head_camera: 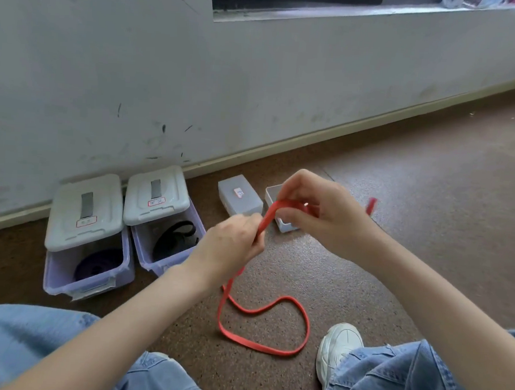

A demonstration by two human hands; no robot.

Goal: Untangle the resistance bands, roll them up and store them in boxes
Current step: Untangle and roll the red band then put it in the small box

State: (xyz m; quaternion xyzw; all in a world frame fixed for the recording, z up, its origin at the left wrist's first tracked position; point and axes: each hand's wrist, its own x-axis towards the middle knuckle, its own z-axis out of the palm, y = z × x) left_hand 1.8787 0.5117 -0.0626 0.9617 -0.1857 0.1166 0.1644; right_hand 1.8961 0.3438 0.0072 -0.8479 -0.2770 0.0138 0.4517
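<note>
Two lidded bins [87,244] [164,219] side by side at wall [136,82], left. Two small boxes [239,198] [281,223] to their right. Band [260,324] on floor [401,188] in front, between the knees.

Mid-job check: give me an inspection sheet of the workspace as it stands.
Surface: speckled brown floor.
Job's things: red band partly on floor; purple band and black band in two lilac boxes, lids ajar; small clear box open, its lid beside it.
Clutter: red scrap.
Grippers: left hand and right hand grip the red band.
Cables: nothing seen.
Surroundings: scuffed, cracked wall; window ledge.
</note>
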